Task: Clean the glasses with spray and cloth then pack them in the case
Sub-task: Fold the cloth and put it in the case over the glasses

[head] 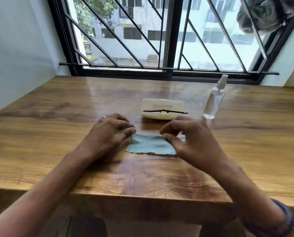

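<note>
Dark thin-framed glasses [165, 111] lie atop the pale case [161, 103], at twelve o'clock from the blue microfibre cloth [151, 146] on the wooden table [57, 137]; the spray bottle [214, 101] stands at two o'clock. The left hand [112, 132] curls at the cloth's ten-o'clock corner, grip indeterminate. The right hand [190, 139] hovers half-open, empty. The frame is probably light and fragile: lift by its bridge or temples.

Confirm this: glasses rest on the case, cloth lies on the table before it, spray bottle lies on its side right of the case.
Wrong in one respect: the spray bottle stands upright, not on its side, as the head view shows. Otherwise right: glasses rest on the case, cloth lies on the table before it, bottle right of the case.
</note>
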Demonstrator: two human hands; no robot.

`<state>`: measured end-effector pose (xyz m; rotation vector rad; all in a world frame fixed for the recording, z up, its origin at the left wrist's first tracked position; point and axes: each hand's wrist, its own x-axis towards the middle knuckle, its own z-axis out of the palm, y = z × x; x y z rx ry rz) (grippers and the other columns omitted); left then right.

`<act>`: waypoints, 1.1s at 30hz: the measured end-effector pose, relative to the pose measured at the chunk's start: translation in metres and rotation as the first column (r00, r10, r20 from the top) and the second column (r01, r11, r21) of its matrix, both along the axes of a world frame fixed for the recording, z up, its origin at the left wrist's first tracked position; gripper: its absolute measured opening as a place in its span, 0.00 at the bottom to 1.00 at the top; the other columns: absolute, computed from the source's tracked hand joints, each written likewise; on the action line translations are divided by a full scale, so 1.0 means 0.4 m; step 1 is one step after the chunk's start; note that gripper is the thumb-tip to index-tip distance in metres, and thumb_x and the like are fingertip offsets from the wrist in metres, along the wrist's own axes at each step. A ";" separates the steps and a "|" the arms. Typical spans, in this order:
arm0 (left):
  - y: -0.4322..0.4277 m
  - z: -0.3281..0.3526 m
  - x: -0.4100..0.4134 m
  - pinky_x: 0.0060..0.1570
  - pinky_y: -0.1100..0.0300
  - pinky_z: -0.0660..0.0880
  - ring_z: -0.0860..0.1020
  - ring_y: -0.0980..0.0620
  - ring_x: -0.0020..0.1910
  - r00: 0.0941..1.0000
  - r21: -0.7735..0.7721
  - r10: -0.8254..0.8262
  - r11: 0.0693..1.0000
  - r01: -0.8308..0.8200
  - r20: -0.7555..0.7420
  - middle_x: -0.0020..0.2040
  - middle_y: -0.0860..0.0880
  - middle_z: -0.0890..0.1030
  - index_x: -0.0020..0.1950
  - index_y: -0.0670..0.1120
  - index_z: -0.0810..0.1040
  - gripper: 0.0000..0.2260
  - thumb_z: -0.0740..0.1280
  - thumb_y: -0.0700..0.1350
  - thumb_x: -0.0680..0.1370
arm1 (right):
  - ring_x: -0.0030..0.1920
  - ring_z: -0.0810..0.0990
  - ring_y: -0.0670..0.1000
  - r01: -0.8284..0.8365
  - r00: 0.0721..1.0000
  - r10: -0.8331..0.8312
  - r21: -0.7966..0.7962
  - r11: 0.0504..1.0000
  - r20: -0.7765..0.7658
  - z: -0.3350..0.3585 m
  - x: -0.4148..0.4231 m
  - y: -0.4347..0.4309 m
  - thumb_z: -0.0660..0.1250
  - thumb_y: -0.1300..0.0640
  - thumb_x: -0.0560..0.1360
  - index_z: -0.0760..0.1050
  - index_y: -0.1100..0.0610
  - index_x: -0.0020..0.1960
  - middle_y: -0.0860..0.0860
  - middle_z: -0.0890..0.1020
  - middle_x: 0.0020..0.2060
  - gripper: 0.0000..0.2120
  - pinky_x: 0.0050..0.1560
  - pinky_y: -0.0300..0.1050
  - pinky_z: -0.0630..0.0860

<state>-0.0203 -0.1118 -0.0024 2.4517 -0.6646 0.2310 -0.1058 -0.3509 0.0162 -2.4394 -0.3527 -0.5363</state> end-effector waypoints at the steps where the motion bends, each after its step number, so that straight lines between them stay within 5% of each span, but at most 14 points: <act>1: -0.003 0.009 0.005 0.59 0.56 0.76 0.80 0.55 0.54 1.000 0.019 -0.012 1.000 0.012 -0.009 0.54 0.54 0.82 0.53 0.53 0.88 0.09 0.74 0.54 0.77 | 0.43 0.81 0.44 -0.015 1.000 0.016 -0.067 0.998 0.018 -0.004 0.003 0.043 0.74 0.55 0.74 0.85 0.50 0.45 0.43 0.83 0.41 0.02 0.46 0.43 0.79; 8: -0.015 0.054 0.028 0.44 0.67 0.71 0.80 0.58 0.45 0.997 0.157 -0.042 0.986 0.052 -0.067 0.46 0.54 0.81 0.46 0.54 0.87 0.05 0.75 0.44 0.74 | 0.51 0.80 0.54 0.040 0.999 -0.028 -0.352 0.935 0.038 -0.006 0.004 0.246 0.67 0.46 0.75 0.82 0.50 0.54 0.50 0.84 0.50 0.12 0.54 0.53 0.71; 13: -0.030 0.071 0.033 0.34 0.76 0.67 0.77 0.63 0.41 0.991 0.260 -0.034 0.963 0.067 -0.131 0.45 0.53 0.84 0.47 0.51 0.86 0.04 0.72 0.43 0.76 | 0.50 0.80 0.57 0.092 0.991 -0.124 -0.394 0.914 -0.057 0.006 -0.005 0.278 0.67 0.56 0.72 0.80 0.55 0.55 0.54 0.82 0.49 0.12 0.52 0.52 0.70; 21: -0.039 0.085 0.037 0.35 0.69 0.71 0.78 0.62 0.36 0.985 0.251 -0.014 0.966 0.058 -0.175 0.35 0.56 0.82 0.41 0.53 0.83 0.05 0.75 0.47 0.76 | 0.53 0.80 0.57 0.140 0.983 -0.171 -0.309 0.940 -0.073 -0.007 -0.019 0.271 0.66 0.55 0.75 0.78 0.56 0.56 0.53 0.81 0.52 0.11 0.52 0.51 0.73; 28: -0.039 0.089 0.036 0.42 0.59 0.78 0.81 0.55 0.41 0.980 0.268 0.003 0.962 0.051 -0.199 0.39 0.54 0.84 0.41 0.54 0.83 0.05 0.75 0.47 0.76 | 0.54 0.80 0.56 0.198 0.974 -0.221 -0.282 0.939 -0.050 -0.014 -0.032 0.263 0.67 0.51 0.76 0.78 0.53 0.59 0.51 0.80 0.53 0.13 0.54 0.51 0.73; 33: -0.042 0.097 0.044 0.31 0.67 0.73 0.78 0.58 0.33 0.966 0.242 0.003 0.968 0.062 -0.258 0.37 0.52 0.84 0.41 0.49 0.84 0.05 0.74 0.46 0.77 | 0.51 0.80 0.57 0.157 0.983 -0.180 -0.319 0.935 -0.044 -0.007 -0.022 0.276 0.67 0.57 0.72 0.79 0.56 0.57 0.54 0.81 0.51 0.13 0.55 0.52 0.72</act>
